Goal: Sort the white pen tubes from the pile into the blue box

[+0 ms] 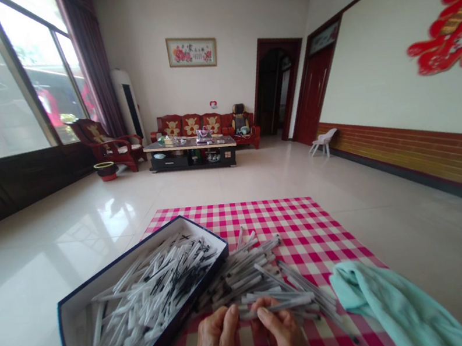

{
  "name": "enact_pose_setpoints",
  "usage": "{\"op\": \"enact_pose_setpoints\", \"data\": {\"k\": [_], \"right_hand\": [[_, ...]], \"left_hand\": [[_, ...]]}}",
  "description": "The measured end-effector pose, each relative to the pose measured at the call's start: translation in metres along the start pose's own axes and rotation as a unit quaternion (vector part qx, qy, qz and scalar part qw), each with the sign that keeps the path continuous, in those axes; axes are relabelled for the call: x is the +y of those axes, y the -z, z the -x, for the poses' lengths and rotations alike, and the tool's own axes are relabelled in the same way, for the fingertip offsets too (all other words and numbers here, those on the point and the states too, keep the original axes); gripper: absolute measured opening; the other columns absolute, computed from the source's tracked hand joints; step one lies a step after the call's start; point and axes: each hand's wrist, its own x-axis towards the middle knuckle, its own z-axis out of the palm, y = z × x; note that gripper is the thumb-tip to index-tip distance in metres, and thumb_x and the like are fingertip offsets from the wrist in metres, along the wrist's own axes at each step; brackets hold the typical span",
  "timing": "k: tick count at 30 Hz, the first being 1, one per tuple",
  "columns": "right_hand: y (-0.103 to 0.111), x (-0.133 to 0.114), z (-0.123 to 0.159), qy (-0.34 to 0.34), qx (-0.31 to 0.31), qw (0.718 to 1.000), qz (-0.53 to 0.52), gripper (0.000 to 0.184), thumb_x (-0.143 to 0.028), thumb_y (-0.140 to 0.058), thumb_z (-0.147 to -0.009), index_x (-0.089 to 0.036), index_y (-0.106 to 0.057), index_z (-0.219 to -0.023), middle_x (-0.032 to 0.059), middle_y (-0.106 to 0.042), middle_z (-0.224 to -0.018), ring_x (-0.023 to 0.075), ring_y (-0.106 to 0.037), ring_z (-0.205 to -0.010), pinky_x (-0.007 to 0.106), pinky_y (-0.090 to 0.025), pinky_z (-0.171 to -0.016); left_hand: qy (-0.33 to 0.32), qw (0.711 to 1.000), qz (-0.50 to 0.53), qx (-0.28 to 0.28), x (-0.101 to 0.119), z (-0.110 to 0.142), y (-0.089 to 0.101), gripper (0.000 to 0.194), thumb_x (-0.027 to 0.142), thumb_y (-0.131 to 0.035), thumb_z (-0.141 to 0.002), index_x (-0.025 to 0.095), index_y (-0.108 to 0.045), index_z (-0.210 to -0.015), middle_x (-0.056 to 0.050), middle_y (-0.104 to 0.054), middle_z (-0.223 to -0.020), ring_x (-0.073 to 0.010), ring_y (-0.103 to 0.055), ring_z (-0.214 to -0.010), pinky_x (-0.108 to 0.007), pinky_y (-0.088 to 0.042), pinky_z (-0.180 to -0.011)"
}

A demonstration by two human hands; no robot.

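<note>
My left hand (215,344) and my right hand (283,332) are close together at the near part of the checked table cover. Thumbs and fingers are pinched on a slim, whitish pen (248,315) that bridges the gap between them. Fingers hide much of it. Just beyond my hands lies a loose heap of similar pens (247,270), pale with dark ends, some spread to the right. On the left, an open dark-blue box (64,342) with a white inside holds many pale tubes and thin black pieces (157,291).
A mint-green cloth (395,305) lies bunched on the pink-and-white checked cover (304,214) at right. Farther off are a low coffee table (191,144), a red wooden sofa (191,123), an armchair (106,141), a bucket (107,171) and a small pale chair (323,141).
</note>
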Motion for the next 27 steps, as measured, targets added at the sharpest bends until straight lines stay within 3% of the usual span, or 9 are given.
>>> {"op": "enact_pose_setpoints", "data": {"k": [3,8,10,12,16,19,21,24,27], "right_hand": [[0.001,0.001,-0.002,-0.01,0.003,0.999,-0.037,0.018,-0.036,-0.07,-0.076,-0.019,-0.067,-0.08,0.0001,-0.063,-0.067,0.0147,-0.057,-0.061,0.026,-0.046,-0.059],[0.004,0.006,-0.005,-0.022,0.065,0.988,-0.137,0.019,-0.033,-0.072,-0.074,-0.02,-0.068,-0.089,0.002,-0.07,-0.082,0.0171,-0.065,-0.072,0.028,-0.052,-0.065],[0.005,0.008,-0.006,-0.026,0.071,0.986,-0.146,0.021,-0.032,-0.073,-0.073,-0.019,-0.068,-0.089,0.0032,-0.071,-0.086,0.0184,-0.067,-0.073,0.029,-0.054,-0.065],[0.006,0.009,-0.007,-0.028,0.073,0.987,-0.143,0.021,-0.032,-0.074,-0.073,-0.019,-0.068,-0.088,0.0032,-0.071,-0.084,0.018,-0.067,-0.072,0.028,-0.054,-0.063],[0.004,0.005,-0.006,-0.029,0.056,0.989,-0.133,0.019,-0.032,-0.075,-0.073,-0.018,-0.068,-0.085,0.0025,-0.071,-0.08,0.017,-0.067,-0.069,0.027,-0.054,-0.061],[0.001,0.0,-0.005,-0.03,0.05,0.99,-0.128,0.02,-0.032,-0.075,-0.073,-0.018,-0.067,-0.084,0.0029,-0.071,-0.079,0.0168,-0.067,-0.068,0.027,-0.053,-0.061],[0.0,-0.002,-0.004,-0.03,0.055,0.99,-0.126,0.021,-0.033,-0.075,-0.072,-0.018,-0.067,-0.083,0.0032,-0.071,-0.079,0.0169,-0.067,-0.067,0.027,-0.053,-0.06],[-0.001,-0.002,-0.004,-0.03,0.061,0.99,-0.122,0.022,-0.033,-0.077,-0.07,-0.017,-0.067,-0.082,0.0034,-0.071,-0.078,0.0173,-0.067,-0.066,0.028,-0.053,-0.059],[-0.001,-0.001,-0.004,-0.031,0.054,0.991,-0.118,0.021,-0.034,-0.076,-0.07,-0.019,-0.068,-0.08,0.0026,-0.071,-0.078,0.0169,-0.066,-0.066,0.027,-0.053,-0.059]], "left_hand": [[-0.01,1.0,0.016,-0.012,0.001,0.0,0.003,0.045,0.052,-0.041,-0.087,0.018,-0.043,-0.057,0.006,-0.032,-0.053,-0.0087,-0.03,-0.05,-0.019,-0.025,-0.045],[-0.023,0.999,0.042,-0.008,0.005,-0.003,0.009,0.037,0.048,-0.049,-0.084,0.014,-0.063,-0.079,0.003,-0.052,-0.059,-0.0104,-0.044,-0.053,-0.018,-0.034,-0.047],[-0.046,0.999,0.012,0.018,0.009,-0.005,0.015,0.031,0.043,-0.051,-0.084,0.015,-0.064,-0.084,0.001,-0.06,-0.065,-0.012,-0.051,-0.056,-0.019,-0.039,-0.051],[-0.096,0.991,-0.059,0.078,0.014,-0.008,0.026,0.023,0.037,-0.053,-0.083,0.018,-0.064,-0.087,-0.001,-0.064,-0.071,-0.0136,-0.058,-0.06,-0.021,-0.044,-0.057],[-0.172,0.927,-0.241,0.23,0.019,-0.016,0.063,0.018,0.029,-0.049,-0.084,0.02,-0.063,-0.09,-0.002,-0.066,-0.08,-0.0165,-0.064,-0.069,-0.025,-0.048,-0.065],[-0.136,0.871,-0.362,0.302,0.014,-0.022,0.092,0.022,0.025,-0.045,-0.086,0.019,-0.063,-0.097,-0.006,-0.067,-0.09,-0.0199,-0.065,-0.075,-0.029,-0.049,-0.065],[-0.12,0.844,-0.412,0.322,0.01,-0.025,0.102,0.028,0.024,-0.043,-0.086,0.017,-0.062,-0.105,-0.01,-0.066,-0.101,-0.0237,-0.065,-0.083,-0.033,-0.051,-0.068],[-0.152,0.838,-0.42,0.313,0.011,-0.025,0.098,0.032,0.027,-0.044,-0.086,0.017,-0.061,-0.112,-0.013,-0.061,-0.116,-0.0284,-0.06,-0.099,-0.041,-0.05,-0.081],[-0.213,0.879,-0.349,0.247,0.018,-0.018,0.071,0.028,0.029,-0.048,-0.085,0.021,-0.062,-0.107,-0.009,-0.062,-0.114,-0.025,-0.059,-0.102,-0.039,-0.051,-0.085]]}}
